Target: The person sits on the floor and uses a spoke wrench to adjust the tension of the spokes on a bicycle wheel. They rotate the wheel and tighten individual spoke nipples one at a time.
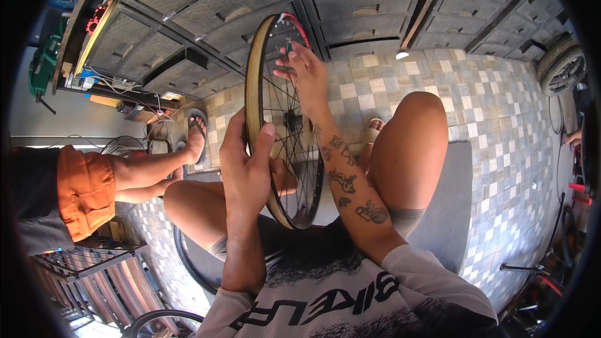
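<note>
A bicycle wheel (253, 81) stands upright between my knees, without a tyre, with a tan strip round its outer rim. Its black spokes run to a dark hub (292, 122). My left hand (245, 166) is closed round the near left side of the rim, thumb on top and fingers behind. Up near the far end of the wheel, my right hand (305, 75) is beside the spokes with bent fingers. Between its fingertips shows a small dark green tool (289, 47), whose exact kind I cannot make out.
Grey drawer cabinets (213, 6) line the far side. A person in orange shorts (87, 194) is at the left, one sandalled foot near the cabinets. Tyred wheels (562, 66) lean at the far right. A grey mat (447, 206) lies under me, and a metal rack (94, 263) stands lower left.
</note>
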